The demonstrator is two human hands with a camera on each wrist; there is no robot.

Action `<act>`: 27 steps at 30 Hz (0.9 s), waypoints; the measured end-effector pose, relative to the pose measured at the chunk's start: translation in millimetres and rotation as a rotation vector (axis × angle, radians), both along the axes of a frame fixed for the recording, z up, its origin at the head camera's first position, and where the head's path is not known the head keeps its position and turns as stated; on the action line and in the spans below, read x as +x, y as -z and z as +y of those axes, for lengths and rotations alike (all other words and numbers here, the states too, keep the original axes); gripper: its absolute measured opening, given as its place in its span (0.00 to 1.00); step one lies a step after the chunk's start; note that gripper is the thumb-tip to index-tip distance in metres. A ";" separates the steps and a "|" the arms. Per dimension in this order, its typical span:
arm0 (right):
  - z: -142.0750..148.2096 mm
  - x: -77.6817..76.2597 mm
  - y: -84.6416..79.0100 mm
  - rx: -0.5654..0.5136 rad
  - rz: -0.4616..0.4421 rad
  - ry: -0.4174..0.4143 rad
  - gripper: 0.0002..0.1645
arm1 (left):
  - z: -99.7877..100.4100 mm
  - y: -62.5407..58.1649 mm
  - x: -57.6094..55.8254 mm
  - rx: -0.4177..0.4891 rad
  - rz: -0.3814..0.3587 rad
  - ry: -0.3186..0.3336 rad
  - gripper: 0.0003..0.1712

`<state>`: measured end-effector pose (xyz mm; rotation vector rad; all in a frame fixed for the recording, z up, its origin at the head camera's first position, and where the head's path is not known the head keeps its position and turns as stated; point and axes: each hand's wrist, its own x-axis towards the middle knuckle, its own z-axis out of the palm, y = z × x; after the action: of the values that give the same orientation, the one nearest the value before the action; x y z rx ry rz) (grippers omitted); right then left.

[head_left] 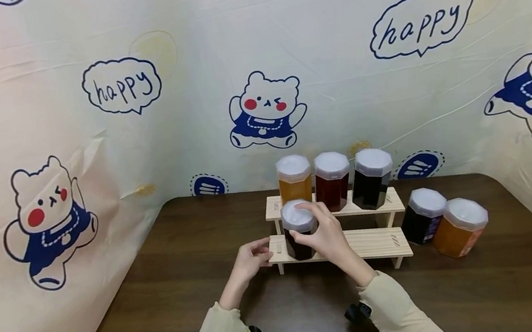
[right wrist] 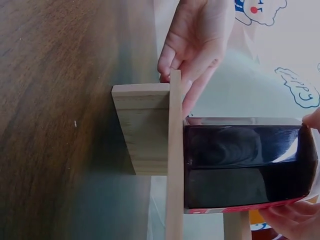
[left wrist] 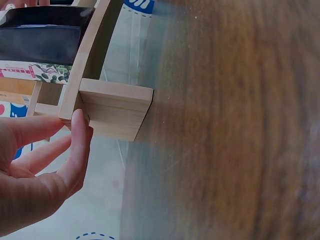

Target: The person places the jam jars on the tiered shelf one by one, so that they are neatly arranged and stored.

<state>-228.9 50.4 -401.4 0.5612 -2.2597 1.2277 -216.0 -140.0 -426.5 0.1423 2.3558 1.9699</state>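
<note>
Jar (head_left: 299, 243) in right fingers (head_left: 322, 213), "happy" backdrop (head_left: 422, 24)

Tot. 6 jars (head_left: 333, 185), 2 wdn shelves (head_left: 370, 240), 1 L hand (head_left: 250, 260), 1 R hand (head_left: 328, 236), 1 tbl (head_left: 201, 249) & 3 bear pics (head_left: 266, 112).

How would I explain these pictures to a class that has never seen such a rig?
There is no machine, only a person's bare left hand and right hand. The wide picture is taken from the head, the other two from the left and right wrists. On the table stands a two-step wooden rack. Its upper step holds lidded jars: an amber jar, a dark red jar and a black jar. On the table to its right are a second black jar and an orange jar. The right hand grips a third black jar on the lower step; the left hand pinches that step's end.
</note>
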 end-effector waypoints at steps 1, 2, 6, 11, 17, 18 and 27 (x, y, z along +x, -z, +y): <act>0.1 0.5 -0.7 -0.001 -0.010 -0.005 0.29 | 0.1 -1.0 0.5 -0.001 0.000 -0.001 0.20; 0.2 1.0 -1.5 0.000 -0.024 -0.010 0.29 | 0.2 -1.7 0.8 0.000 -0.001 -0.001 0.20; 1.6 3.8 -4.8 0.010 -0.070 -0.036 0.30 | -0.5 -0.7 0.1 0.006 -0.003 0.001 0.20; 6.8 6.5 -7.2 0.039 -0.072 -0.071 0.30 | -2.9 11.6 -7.7 0.038 -0.003 0.010 0.21; 18.0 10.9 -11.0 0.056 -0.026 -0.096 0.28 | -4.1 28.1 -16.9 0.037 -0.003 -0.007 0.21; 20.3 11.8 -11.9 0.058 -0.018 -0.100 0.27 | -4.2 29.3 -17.3 0.033 0.001 -0.008 0.21; 46.6 18.9 -18.2 0.090 0.056 -0.083 0.23 | -4.4 21.9 -13.9 0.050 -0.012 0.004 0.21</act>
<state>-210.1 97.0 -383.2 0.7206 -2.2733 1.1394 -229.8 -144.3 -448.4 0.1376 2.2983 2.0230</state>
